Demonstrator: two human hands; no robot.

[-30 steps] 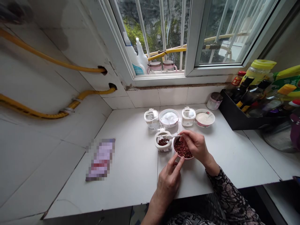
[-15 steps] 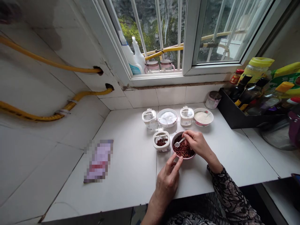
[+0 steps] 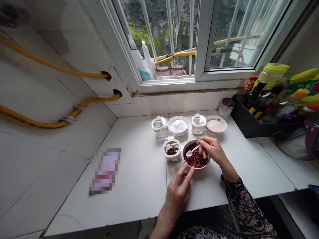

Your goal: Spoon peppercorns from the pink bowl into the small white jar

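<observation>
My right hand [image 3: 210,150] pinches the handle of a small white spoon [image 3: 193,151], whose scoop lies over the dark red peppercorns [image 3: 197,160] in a round bowl [image 3: 208,162]. With two fingers spread, my left hand [image 3: 179,189] touches the bowl's near rim and holds nothing. Just left of the bowl stands a white square jar [image 3: 171,158] with its clear lid raised and some of the same peppercorns inside. Behind are a bowl of white grains [image 3: 178,125], a bowl of cream-coloured grains [image 3: 216,125] and two more lidded jars [image 3: 198,124], [image 3: 159,123].
A black box [image 3: 256,127] of bottles stands at the right, with a pink-and-clear jar [image 3: 226,107] beside it. A blurred purple packet [image 3: 106,171] lies at the left. Behind the counter [image 3: 139,172] are a tiled wall and a window.
My right hand has shifted slightly right along with the spoon, and its lower fingers now show over the bowl. My left hand has hardly moved.
</observation>
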